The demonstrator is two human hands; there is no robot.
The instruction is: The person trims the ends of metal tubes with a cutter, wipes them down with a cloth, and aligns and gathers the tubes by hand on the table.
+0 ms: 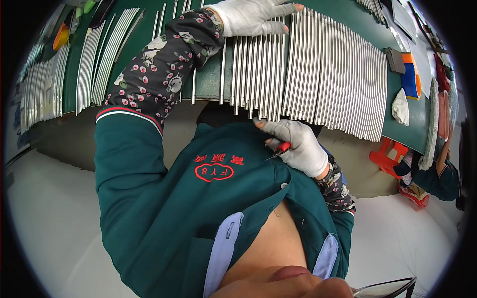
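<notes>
Thin silvery metal rods lie side by side in a wide row on the green table, their near ends sticking out past its front edge. My left hand, in a white glove with bare fingertips, rests stretched out across the far part of the rods. At the near ends is my right hand, gloved the same way, with thumb and forefinger at the rod tips. Its curled fingers hold a small tool with a red handle and a thin dark tip. The tool's exact kind is hidden by the hand.
More rod bundles lie at the left. A blue and orange roll-like object, a grey block and a crumpled white cloth sit on the right. Beyond are a red stool and another person.
</notes>
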